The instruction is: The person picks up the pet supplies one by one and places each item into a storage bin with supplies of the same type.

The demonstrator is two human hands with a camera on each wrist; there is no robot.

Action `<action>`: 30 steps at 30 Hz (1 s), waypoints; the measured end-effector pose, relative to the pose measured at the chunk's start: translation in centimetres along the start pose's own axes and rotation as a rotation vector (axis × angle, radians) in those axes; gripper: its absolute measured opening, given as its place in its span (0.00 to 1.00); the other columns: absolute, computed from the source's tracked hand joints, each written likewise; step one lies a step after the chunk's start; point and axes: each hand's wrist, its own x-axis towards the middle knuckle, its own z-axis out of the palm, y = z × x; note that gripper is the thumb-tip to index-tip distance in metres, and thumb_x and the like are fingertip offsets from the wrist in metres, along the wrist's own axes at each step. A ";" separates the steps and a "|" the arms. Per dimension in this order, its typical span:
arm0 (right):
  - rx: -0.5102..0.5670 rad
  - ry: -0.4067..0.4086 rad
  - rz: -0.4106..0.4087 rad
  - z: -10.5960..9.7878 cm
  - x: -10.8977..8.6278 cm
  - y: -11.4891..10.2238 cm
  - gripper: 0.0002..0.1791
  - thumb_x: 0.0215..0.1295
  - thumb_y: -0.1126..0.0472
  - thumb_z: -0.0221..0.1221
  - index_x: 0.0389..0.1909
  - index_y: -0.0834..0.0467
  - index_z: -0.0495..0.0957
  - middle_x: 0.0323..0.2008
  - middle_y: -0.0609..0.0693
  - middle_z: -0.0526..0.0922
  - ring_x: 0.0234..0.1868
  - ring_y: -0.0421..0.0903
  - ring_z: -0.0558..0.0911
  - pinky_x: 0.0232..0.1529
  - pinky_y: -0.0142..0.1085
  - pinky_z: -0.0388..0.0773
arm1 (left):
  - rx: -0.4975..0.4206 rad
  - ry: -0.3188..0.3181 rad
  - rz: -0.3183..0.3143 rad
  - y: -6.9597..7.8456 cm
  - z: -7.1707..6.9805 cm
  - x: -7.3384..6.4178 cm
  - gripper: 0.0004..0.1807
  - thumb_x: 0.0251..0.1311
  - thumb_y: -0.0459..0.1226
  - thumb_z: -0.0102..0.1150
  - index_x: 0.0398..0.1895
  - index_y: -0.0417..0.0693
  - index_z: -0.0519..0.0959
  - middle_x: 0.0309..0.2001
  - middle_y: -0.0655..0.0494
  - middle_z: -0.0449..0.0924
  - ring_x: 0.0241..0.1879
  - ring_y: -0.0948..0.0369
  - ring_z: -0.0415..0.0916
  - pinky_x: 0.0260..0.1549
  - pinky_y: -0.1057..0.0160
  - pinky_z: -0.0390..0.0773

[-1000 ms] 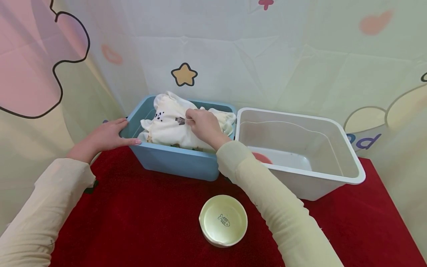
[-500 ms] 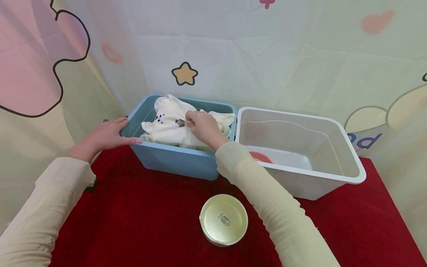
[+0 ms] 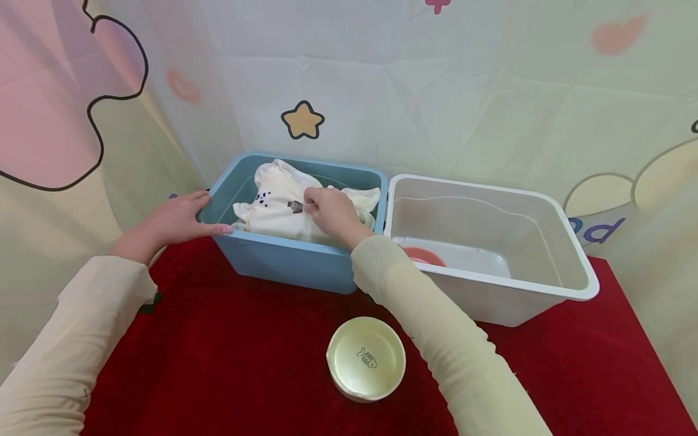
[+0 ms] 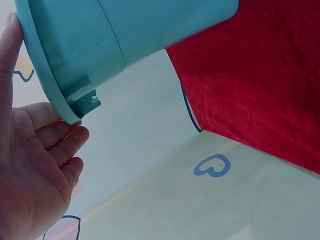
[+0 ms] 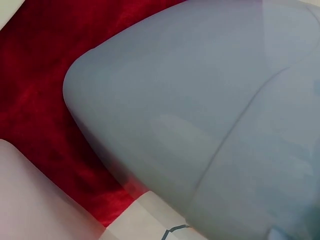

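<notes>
In the head view my right hand pinches a white cloth with small animal prints and dark spots, inside the blue bin. The cloth bunches up toward the bin's back left and spreads to the right past the hand. My left hand rests on the bin's left front corner, thumb lying along the front rim. In the left wrist view this hand touches the bin's rim with loosely bent fingers. The right wrist view shows the bin's outer wall; the right hand is out of it.
A white bin stands against the blue bin's right side, with a salmon-coloured round item at its bottom left. A cream bowl with a fishbone print sits in front on the red cloth. A printed curtain hangs close behind.
The white cloth has sunk lower into the blue bin, and more of the bin's back inner wall shows. My right hand has moved down slightly; the left hand has stayed on the rim.
</notes>
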 end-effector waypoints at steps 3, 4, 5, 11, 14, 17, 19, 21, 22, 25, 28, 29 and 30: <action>0.015 -0.008 0.008 0.2 0.0 0.1 0.05 0.62 0.61 0.52 0.27 0.53 0.71 0.21 0.48 0.72 0.30 0.45 0.69 0.33 0.32 0.64 | 0.004 0.003 0.003 -0.1 0.1 0.0 0.50 0.47 0.62 0.52 0.65 0.37 0.52 0.63 0.36 0.53 0.59 0.40 0.56 0.51 0.38 0.62; 0.020 -0.010 0.009 0.3 0.0 0.1 0.05 0.62 0.61 0.52 0.27 0.53 0.71 0.21 0.48 0.72 0.30 0.45 0.69 0.33 0.32 0.64 | 0.005 0.005 0.004 -0.2 0.1 0.0 0.50 0.47 0.62 0.52 0.65 0.38 0.52 0.63 0.36 0.53 0.59 0.41 0.56 0.51 0.38 0.62; 0.026 -0.014 0.011 0.4 0.0 0.1 0.05 0.62 0.61 0.52 0.27 0.52 0.71 0.22 0.48 0.72 0.30 0.45 0.69 0.33 0.32 0.64 | 0.006 0.005 0.003 -0.2 0.2 0.0 0.50 0.47 0.62 0.52 0.65 0.38 0.52 0.63 0.36 0.53 0.59 0.41 0.56 0.51 0.38 0.62; 0.034 -0.037 0.017 0.7 0.0 0.2 0.05 0.62 0.61 0.52 0.27 0.53 0.72 0.21 0.48 0.72 0.30 0.45 0.69 0.34 0.33 0.64 | -0.005 0.002 -0.001 -0.3 0.2 0.0 0.50 0.47 0.63 0.52 0.65 0.38 0.52 0.63 0.36 0.53 0.58 0.41 0.56 0.51 0.38 0.62; 0.029 -0.049 0.019 0.8 -0.1 0.2 0.05 0.62 0.61 0.52 0.26 0.53 0.72 0.21 0.49 0.71 0.30 0.45 0.69 0.35 0.33 0.64 | -0.009 -0.001 -0.006 -0.2 0.2 0.0 0.51 0.47 0.63 0.52 0.66 0.39 0.52 0.64 0.36 0.53 0.58 0.41 0.56 0.51 0.38 0.62; 0.023 -0.062 0.027 0.9 -0.1 0.1 0.05 0.62 0.60 0.52 0.26 0.54 0.73 0.20 0.48 0.70 0.30 0.45 0.69 0.36 0.33 0.64 | -0.011 0.000 -0.007 -0.1 0.2 -0.1 0.50 0.47 0.63 0.52 0.66 0.39 0.52 0.63 0.36 0.53 0.58 0.41 0.57 0.50 0.38 0.63; 0.018 -0.064 0.027 1.0 -0.2 0.1 0.06 0.61 0.60 0.52 0.26 0.54 0.72 0.19 0.48 0.69 0.29 0.45 0.69 0.37 0.33 0.64 | -0.016 0.003 -0.007 -0.1 0.2 -0.1 0.50 0.47 0.62 0.52 0.65 0.39 0.52 0.63 0.37 0.54 0.57 0.41 0.58 0.49 0.38 0.64; 0.015 -0.058 0.019 1.2 -0.2 0.2 0.07 0.61 0.60 0.53 0.24 0.55 0.72 0.18 0.48 0.67 0.28 0.45 0.69 0.40 0.34 0.65 | -0.018 0.005 -0.006 -0.2 0.2 -0.1 0.50 0.47 0.62 0.53 0.65 0.39 0.52 0.63 0.37 0.54 0.57 0.41 0.58 0.49 0.39 0.64; 0.015 -0.053 0.013 1.3 -0.3 0.2 0.08 0.61 0.60 0.53 0.23 0.55 0.71 0.17 0.48 0.67 0.27 0.45 0.69 0.41 0.35 0.65 | -0.018 0.005 -0.005 -0.2 0.2 -0.1 0.50 0.47 0.62 0.53 0.65 0.39 0.52 0.63 0.37 0.54 0.57 0.41 0.58 0.49 0.39 0.64; 0.015 -0.044 0.000 1.5 -0.3 0.3 0.09 0.61 0.61 0.53 0.22 0.55 0.70 0.16 0.47 0.65 0.26 0.45 0.68 0.46 0.36 0.64 | -0.018 0.007 -0.004 -0.3 0.2 -0.1 0.50 0.47 0.62 0.53 0.65 0.39 0.52 0.63 0.37 0.55 0.57 0.41 0.59 0.49 0.39 0.64; 0.010 -0.050 0.001 1.6 -0.2 0.3 0.08 0.60 0.61 0.54 0.22 0.55 0.71 0.16 0.47 0.65 0.25 0.45 0.68 0.44 0.36 0.65 | -0.019 0.008 -0.003 -0.3 0.3 0.0 0.50 0.47 0.62 0.53 0.65 0.40 0.53 0.62 0.38 0.55 0.56 0.42 0.59 0.49 0.39 0.65; 0.009 -0.055 0.003 1.6 -0.2 0.3 0.08 0.60 0.61 0.54 0.22 0.55 0.71 0.16 0.47 0.65 0.25 0.45 0.68 0.43 0.36 0.65 | -0.019 0.008 -0.003 -0.4 0.3 0.0 0.50 0.47 0.63 0.53 0.65 0.40 0.53 0.62 0.38 0.56 0.56 0.42 0.59 0.49 0.39 0.65; 0.006 -0.060 0.004 1.6 -0.2 0.3 0.08 0.60 0.61 0.54 0.23 0.55 0.71 0.16 0.47 0.65 0.26 0.45 0.68 0.42 0.35 0.65 | -0.020 0.009 -0.003 -0.4 0.3 0.0 0.50 0.47 0.63 0.53 0.65 0.40 0.53 0.62 0.38 0.56 0.56 0.42 0.59 0.49 0.39 0.65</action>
